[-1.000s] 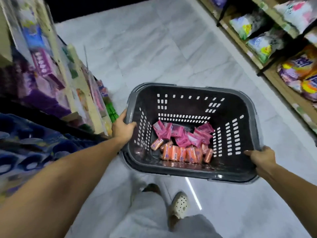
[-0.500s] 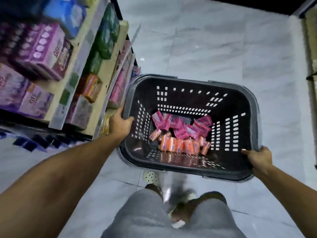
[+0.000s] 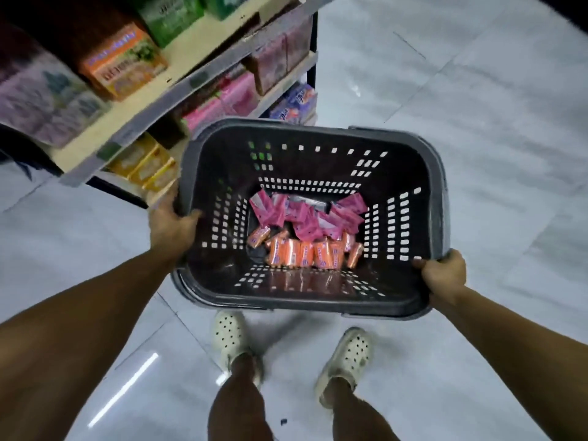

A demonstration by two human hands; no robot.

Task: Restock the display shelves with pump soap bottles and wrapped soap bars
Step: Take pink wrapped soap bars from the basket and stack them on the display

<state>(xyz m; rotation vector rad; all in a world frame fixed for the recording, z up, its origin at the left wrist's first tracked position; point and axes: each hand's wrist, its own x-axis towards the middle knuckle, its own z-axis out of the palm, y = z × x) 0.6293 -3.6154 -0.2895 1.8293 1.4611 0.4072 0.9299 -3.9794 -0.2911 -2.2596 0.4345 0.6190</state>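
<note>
I carry a dark grey perforated plastic basket (image 3: 440,192) in front of me. My left hand (image 3: 171,227) grips its left rim and my right hand (image 3: 444,273) grips its near right corner. On the basket's floor lie several pink wrapped soap bars (image 3: 305,218) at the far side and several orange wrapped soap bars (image 3: 302,253) in a row nearer to me. The display shelves (image 3: 178,81) stand at the upper left, just beyond the basket's left edge, stocked with boxed and wrapped soaps. No pump bottle shows.
The shelves hold orange boxes (image 3: 122,62), green packs (image 3: 171,14), pink packs (image 3: 222,103), yellow boxes (image 3: 149,168) and purple packs (image 3: 296,105). White marble floor (image 3: 477,90) stretches to the right and ahead. My two feet in cream clogs (image 3: 229,337) stand below the basket.
The view has swung left over the frames: the right-hand shelves dropped out and the left display shelves came close to the basket. Both hands kept their grip on the rim.
</note>
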